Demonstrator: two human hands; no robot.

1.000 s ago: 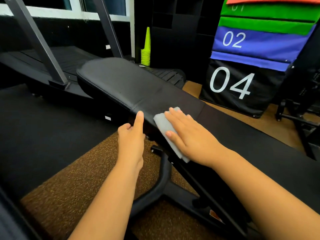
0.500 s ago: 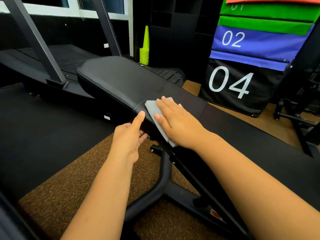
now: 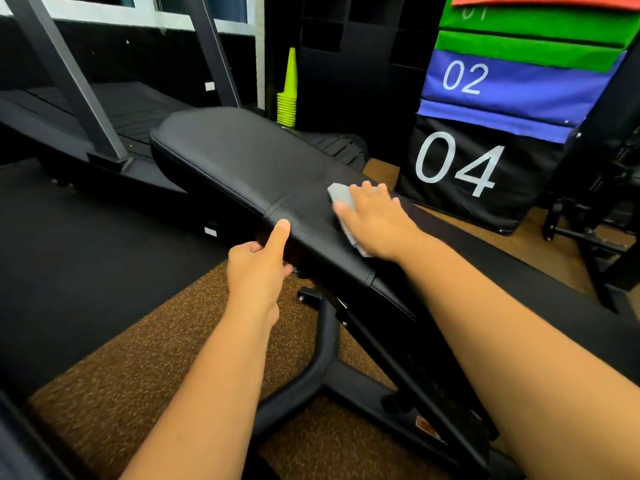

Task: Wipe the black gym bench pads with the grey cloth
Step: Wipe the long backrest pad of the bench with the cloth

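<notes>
Gym floor of black matting and brown speckled rubber (image 3: pixel 114 382) lies under a black bench, with a treadmill (image 3: pixel 86 109) behind it, a stack of yellow cones (image 3: pixel 288 98) and numbered soft boxes (image 3: pixel 485 161) at the back. Flat on the pad (image 3: pixel 242 161), the right hand (image 3: pixel 377 223) presses the grey cloth (image 3: pixel 341 197) with straight fingers, just past the seam toward the far side edge. At the near edge, the left hand (image 3: pixel 258 268) grips the pad, thumb laid on top, fingers curled underneath. Judging from where the cloth sits, wiping looks under way at the near end only; the long stretch toward the far rounded end seems yet to be covered, and no sheen or streak shows which parts are already clean. A second pad, if any, lies under the right forearm and cannot be judged.
</notes>
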